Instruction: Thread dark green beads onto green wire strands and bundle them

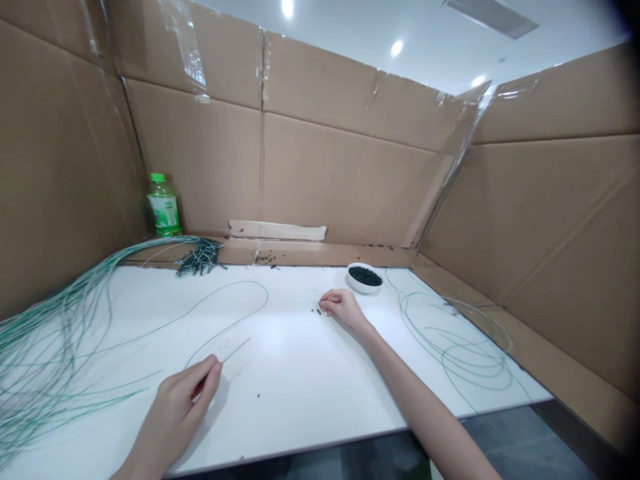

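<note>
My left hand (183, 403) pinches a thin green wire (237, 350) between thumb and forefinger. A short end of the wire sticks out to the right, while the rest loops back over the white board. Farther off, my right hand (344, 307) has its thumb and fingertips pressed together just above the board. What sits between those fingertips is too small to make out. A few tiny black pieces (319, 311) lie beside them. Just behind this hand stands a white bowl (365, 288) full of the same small black pieces.
A large bundle of green wires (60, 320) spreads over the left side, its dark clustered ends (200, 257) at the back. Loose coils of green wire (455, 353) lie on the right. A green bottle (164, 208) stands in the back left corner. Cardboard walls (320, 167) surround the board.
</note>
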### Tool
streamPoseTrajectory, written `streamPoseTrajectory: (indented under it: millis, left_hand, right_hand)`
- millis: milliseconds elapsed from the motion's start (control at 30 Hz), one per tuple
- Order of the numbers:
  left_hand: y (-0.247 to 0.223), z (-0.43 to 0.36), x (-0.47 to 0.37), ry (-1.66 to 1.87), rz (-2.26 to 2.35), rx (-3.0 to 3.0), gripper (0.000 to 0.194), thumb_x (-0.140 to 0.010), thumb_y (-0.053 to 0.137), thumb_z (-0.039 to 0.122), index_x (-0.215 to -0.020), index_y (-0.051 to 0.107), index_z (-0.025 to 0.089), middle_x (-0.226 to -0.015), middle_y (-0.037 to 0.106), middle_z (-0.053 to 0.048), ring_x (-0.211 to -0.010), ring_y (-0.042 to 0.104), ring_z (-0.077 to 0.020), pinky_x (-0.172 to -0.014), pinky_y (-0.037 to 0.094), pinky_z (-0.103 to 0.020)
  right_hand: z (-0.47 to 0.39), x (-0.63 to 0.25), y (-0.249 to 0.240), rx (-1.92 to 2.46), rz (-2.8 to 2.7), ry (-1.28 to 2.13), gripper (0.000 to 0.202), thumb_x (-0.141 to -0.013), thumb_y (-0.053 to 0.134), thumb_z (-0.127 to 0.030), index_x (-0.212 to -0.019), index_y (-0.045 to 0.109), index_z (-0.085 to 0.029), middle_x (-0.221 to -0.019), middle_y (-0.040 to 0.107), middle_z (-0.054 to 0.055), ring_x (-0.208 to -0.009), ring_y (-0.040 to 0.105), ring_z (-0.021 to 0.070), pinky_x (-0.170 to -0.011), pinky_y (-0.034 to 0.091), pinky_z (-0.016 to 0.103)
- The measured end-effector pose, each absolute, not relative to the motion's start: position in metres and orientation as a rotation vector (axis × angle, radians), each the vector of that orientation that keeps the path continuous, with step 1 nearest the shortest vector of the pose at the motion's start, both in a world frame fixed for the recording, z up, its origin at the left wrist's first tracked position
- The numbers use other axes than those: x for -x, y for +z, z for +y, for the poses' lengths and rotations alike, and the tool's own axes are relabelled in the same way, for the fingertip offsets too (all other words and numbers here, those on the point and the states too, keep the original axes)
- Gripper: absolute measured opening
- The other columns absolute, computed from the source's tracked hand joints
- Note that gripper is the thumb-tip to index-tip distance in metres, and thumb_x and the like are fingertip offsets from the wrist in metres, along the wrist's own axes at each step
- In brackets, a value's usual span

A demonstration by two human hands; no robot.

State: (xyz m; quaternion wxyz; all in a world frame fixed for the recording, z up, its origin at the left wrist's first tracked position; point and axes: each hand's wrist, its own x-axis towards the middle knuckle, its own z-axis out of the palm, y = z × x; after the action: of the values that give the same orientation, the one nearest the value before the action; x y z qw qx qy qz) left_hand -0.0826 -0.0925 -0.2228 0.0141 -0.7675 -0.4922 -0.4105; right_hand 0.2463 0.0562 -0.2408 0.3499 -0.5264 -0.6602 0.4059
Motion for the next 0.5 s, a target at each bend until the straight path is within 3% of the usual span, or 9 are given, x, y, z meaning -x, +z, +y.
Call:
streamPoseTrajectory:
  millis: [500]
  left_hand:
    - [-0.2193,-0.0953,0.0823,-1.233,-1.465,2.384,0.031,-0.092,0.039,0.024,-0.062,0.043,0.018,-0.048,0.037,0.007,-0.041,0.035,-0.0056,-0.044,0.032,-0.014]
  right_hand:
    - [0.0553,-0.2455,-0.2378,1.367,-1.641,1.055,0.022,-0.090,0.057,-0.031,-0.100,0.060,-0.012,-0.091,0.063,0.003,-0.075,0.062,0.0117,-0.067,0.054,0.029]
